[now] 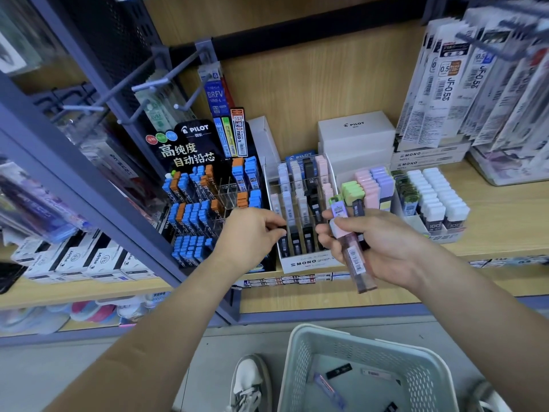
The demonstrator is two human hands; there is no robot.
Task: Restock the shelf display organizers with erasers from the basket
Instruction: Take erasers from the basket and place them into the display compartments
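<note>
My left hand pinches a small black case at the front left of the white MONO display organizer, which holds rows of black, white and pink cases. My right hand grips a bundle of slim cases in front of that organizer; pink, purple, green and dark ones fan out from my fingers. The pale grey basket stands on the floor below, with a few loose cases lying in its bottom.
A black PILOT display with blue and orange cases stands at the left. Pastel cases and white-capped ones fill organizers at the right. Refill packs hang at the upper right. A white shoe is beside the basket.
</note>
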